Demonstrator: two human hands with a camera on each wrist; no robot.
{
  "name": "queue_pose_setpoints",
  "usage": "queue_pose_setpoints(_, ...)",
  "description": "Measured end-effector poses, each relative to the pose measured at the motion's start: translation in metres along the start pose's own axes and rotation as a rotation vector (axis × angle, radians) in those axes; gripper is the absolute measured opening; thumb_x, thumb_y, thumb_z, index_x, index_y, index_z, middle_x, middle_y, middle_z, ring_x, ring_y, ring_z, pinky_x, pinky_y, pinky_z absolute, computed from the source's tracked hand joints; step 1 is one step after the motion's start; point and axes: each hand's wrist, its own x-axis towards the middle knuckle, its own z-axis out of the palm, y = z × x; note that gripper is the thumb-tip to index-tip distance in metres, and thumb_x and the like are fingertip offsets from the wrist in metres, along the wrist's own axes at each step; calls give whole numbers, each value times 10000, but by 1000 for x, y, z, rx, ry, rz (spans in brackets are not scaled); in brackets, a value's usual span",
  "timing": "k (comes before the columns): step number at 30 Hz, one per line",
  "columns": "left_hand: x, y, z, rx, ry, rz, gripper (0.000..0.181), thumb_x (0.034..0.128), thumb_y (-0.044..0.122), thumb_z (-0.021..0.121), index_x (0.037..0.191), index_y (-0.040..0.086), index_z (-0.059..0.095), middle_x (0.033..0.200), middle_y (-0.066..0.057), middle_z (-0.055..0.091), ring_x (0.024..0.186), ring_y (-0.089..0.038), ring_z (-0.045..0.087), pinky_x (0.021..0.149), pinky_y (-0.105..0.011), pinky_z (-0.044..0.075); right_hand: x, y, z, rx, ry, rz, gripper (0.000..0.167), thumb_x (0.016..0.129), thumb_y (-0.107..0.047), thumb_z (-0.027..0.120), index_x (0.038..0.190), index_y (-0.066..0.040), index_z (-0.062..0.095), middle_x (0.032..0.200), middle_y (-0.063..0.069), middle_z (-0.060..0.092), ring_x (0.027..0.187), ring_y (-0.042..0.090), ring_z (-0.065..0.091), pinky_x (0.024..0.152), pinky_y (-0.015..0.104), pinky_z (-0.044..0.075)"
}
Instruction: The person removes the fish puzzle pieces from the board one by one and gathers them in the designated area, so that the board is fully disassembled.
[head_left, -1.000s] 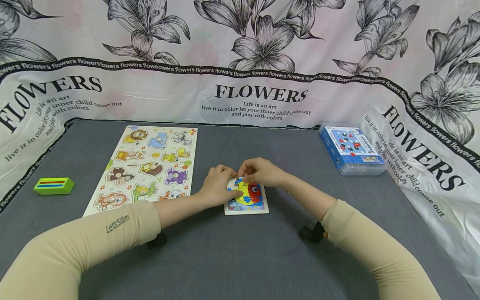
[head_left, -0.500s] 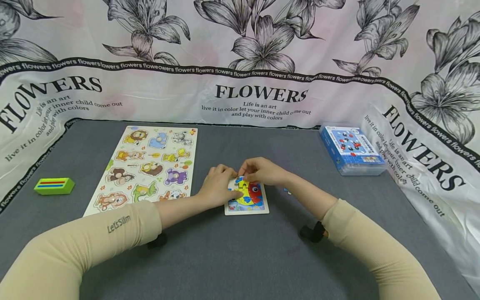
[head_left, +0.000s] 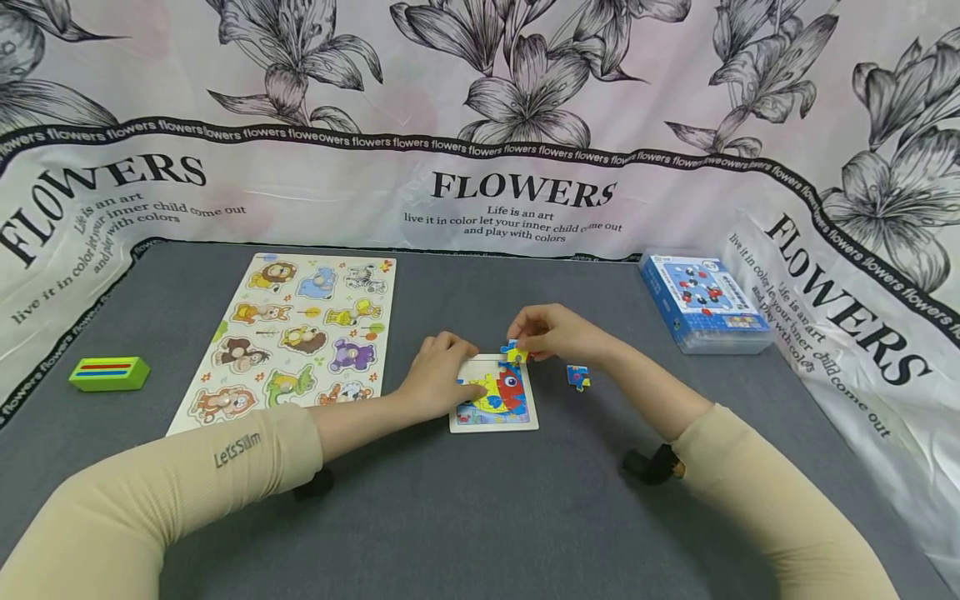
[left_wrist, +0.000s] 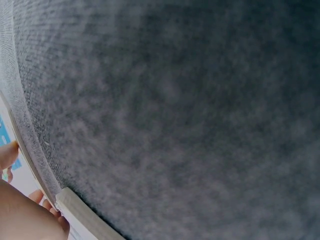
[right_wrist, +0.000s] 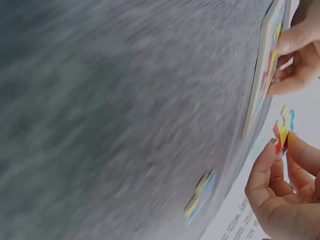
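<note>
A grey tabletop [head_left: 480, 517] bearing a fish jigsaw [head_left: 512, 394] and, left, an animal board [head_left: 288, 340], before a FLOWERS-printed sheet [head_left: 337, 187], suggests a play area; room type unclear.

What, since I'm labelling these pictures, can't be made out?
Head view: part of the left side of the fish puzzle, hidden by the left grip.
Head view: part of the near edge of the animal board, hidden by the left sleeve.
Head view: fine print on the blue box, too small.
Right wrist view: part of the held piece, hidden by the right grip.
</note>
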Motion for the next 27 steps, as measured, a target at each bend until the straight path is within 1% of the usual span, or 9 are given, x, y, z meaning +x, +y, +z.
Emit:
queue_pose_setpoints(6, 1, -1, 1, -17, -2, 21, 543, 849, 255, 762, 1325, 50, 599, 1326, -156, 519, 1234, -324, 423, 1048, -493, 393, -15, 21, -17, 13, 10, 17, 164, 992, -137, 570, 1121, -57, 633, 1030, 93, 624, 915, 214, 597, 837, 337, 548)
queue_pose_setpoints(13, 1, -2, 2, -15, 4, 35, 545, 849, 243, 763, 1329, 43, 598, 1329, -161, 517, 1213, -316, 426, 1027, -477, 403, -33, 44, -37, 6, 7, 35, 185, 994, -146, 570, 1134, -42, 631, 1080, 111, 633, 970, 182, 602, 885, 351, 557)
queue_pose_setpoints(18, 0, -1, 2, -18, 5, 42, 544, 849, 229, 764, 1327, 29, 598, 1329, -175, 513, 1197, -321, 425, 1011, -472, 409, -46, 60, -48, 10, 10, 29, 200, 988, -137, 575, 1136, -19, 639, 1070, 137, 643, 922, 145, 608, 850, 307, 556)
queue_pose_setpoints(21, 0, -1, 2, -21, 4, 45, 546, 849, 223, 763, 1329, 22, 596, 1328, -180, 509, 1198, -324, 420, 1008, -470, 411, -53, 68, -53, 16, 4, 28, 206, 983, -131, 583, 1132, -1, 640, 1030, 138, 648, 879, 125, 624, 820, 286, 561)
queue_pose_setpoints(27, 0, -1, 1, -20, 0, 47, 541, 852, 217, 759, 1328, 19, 596, 1321, -185, 509, 1194, -326, 416, 1005, -469, 407, -62, 81, -61, 22, -10, 50, 211, 978, -138, 597, 1122, 12, 632, 961, 76, 648, 854, 115, 647, 806, 285, 566)
